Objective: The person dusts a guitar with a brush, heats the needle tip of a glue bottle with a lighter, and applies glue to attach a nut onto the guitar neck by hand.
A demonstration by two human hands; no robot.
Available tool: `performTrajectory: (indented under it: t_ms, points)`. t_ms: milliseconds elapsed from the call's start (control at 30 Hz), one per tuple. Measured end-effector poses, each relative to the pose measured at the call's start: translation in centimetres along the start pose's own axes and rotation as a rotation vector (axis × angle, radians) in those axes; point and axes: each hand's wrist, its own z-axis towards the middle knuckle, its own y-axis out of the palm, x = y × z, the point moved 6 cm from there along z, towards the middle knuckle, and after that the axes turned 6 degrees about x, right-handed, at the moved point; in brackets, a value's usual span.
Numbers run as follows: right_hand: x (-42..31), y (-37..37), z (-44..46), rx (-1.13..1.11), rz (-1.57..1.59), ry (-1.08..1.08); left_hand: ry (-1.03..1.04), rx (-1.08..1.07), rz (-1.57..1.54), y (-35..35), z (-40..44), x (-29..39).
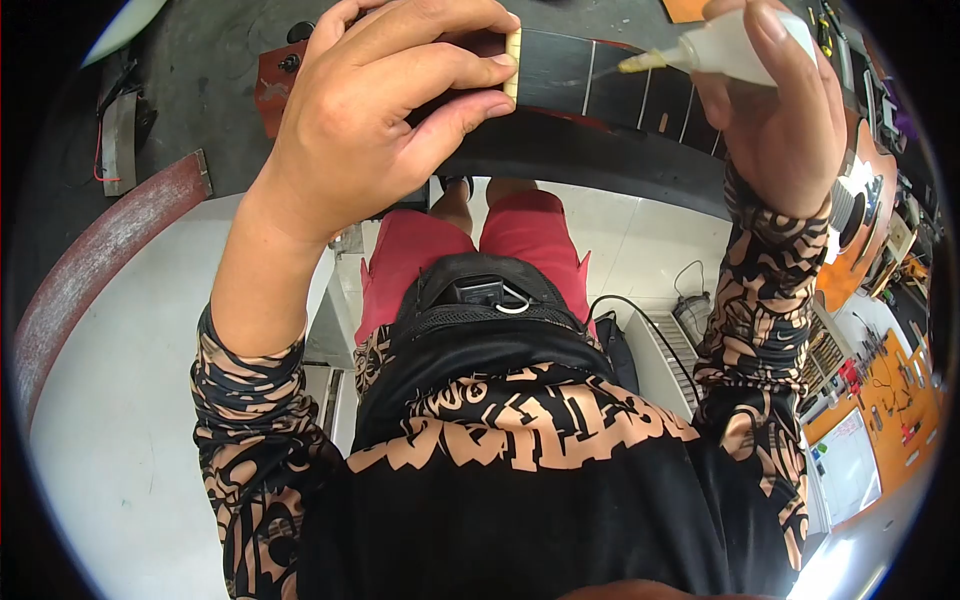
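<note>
A guitar's dark fretboard [560, 75] with metal frets runs across the top of the view. At its left end is a pale guitar nut [514, 65], with slots along it. The fingertips of my left hand [375, 110] are closed on the nut from the left. My right hand [785, 130] is wrapped around a white glue bottle [725, 48], tilted so its yellowed nozzle [645, 62] points left. A thin tip on the nozzle reaches just above the fretboard; I cannot tell whether it touches.
The reddish headstock [272, 92] shows behind my left hand. The orange guitar body [872, 205] lies at the right. A long worn reddish strip [110, 240] curves along the left. Tools lie on an orange board [890, 400] at the lower right.
</note>
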Motion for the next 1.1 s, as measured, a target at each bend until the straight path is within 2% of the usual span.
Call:
performTrajectory:
  t_ms: [100, 300, 400, 500, 700, 833, 1100]
  points:
    - [-0.2, 0.8, 0.8, 0.127, -0.171, -0.033, -0.050, -0.015, -0.009, -0.3, 0.2, 0.0]
    - [0.0, 0.2, 1.7, 0.101, -0.222, -0.048, -0.072, 0.002, -0.023, 0.0, 0.5, 0.2]
    - [0.2, 0.2, 2.0, 0.058, -0.138, -0.017, -0.077, 0.008, -0.034, 0.0, 0.5, 0.2]
    - [-0.1, 0.6, 2.1, 0.140, -0.245, -0.022, -0.087, 0.006, -0.043, 0.1, 0.5, 0.1]
    - [0.2, 1.1, 2.3, 0.114, -0.350, -0.130, -0.039, 0.015, -0.003, 0.2, 0.2, -0.1]
    - [0.2, 1.7, 2.3, 0.119, -0.313, -0.076, -0.101, 0.003, -0.046, -0.2, 0.4, -0.3]
    - [-0.1, 0.9, 2.0, 0.106, -0.360, -0.092, -0.063, 0.011, -0.023, 0.4, 0.5, 0.2]
